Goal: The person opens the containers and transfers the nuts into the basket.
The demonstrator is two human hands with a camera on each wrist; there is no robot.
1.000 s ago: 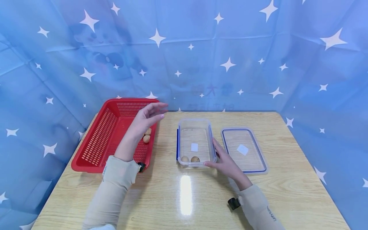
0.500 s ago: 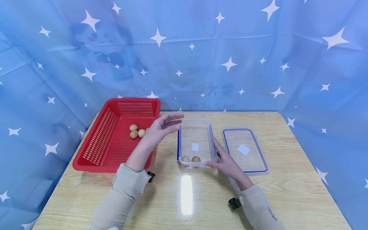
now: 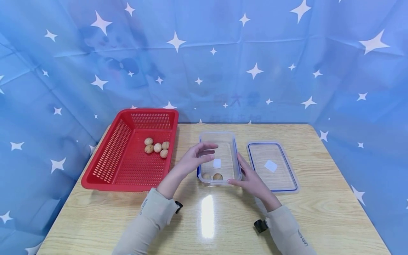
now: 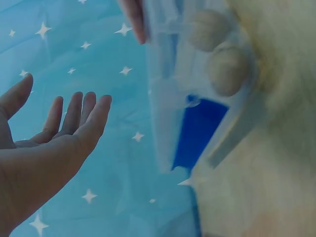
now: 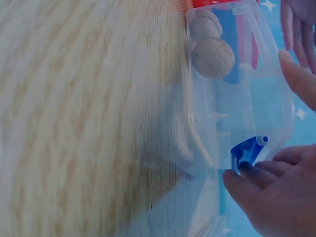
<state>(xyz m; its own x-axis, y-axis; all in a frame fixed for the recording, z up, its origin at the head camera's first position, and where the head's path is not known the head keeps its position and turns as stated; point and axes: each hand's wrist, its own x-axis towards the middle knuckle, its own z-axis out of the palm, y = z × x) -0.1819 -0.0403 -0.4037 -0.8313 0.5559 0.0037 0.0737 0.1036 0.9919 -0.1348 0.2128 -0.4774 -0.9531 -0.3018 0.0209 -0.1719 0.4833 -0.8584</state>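
Note:
My left hand point(image 3: 197, 158) hovers over the left side of a clear plastic storage box point(image 3: 226, 150), fingers loosely spread. In the left wrist view nothing shows between its thumb and fingers point(image 4: 74, 116). Two walnuts point(image 3: 217, 176) lie inside the box along its near end. My right hand point(image 3: 250, 180) holds the box at its near right corner, thumb on the rim and fingers along the side. A blue side latch point(image 5: 247, 150) hangs by those fingers in the right wrist view.
A red plastic basket point(image 3: 127, 187) stands on the left, with several walnuts point(image 3: 157, 147) toward its right side. The box's clear lid point(image 3: 271, 180), edged in blue, lies flat to the right. A blue star-patterned curtain point(image 3: 204, 63) rises behind the wooden table point(image 3: 331, 212).
My left hand has moved right and toward me, from above the basket's right edge to above the box. The basket's walnuts have come into view. My right hand and the box stay put.

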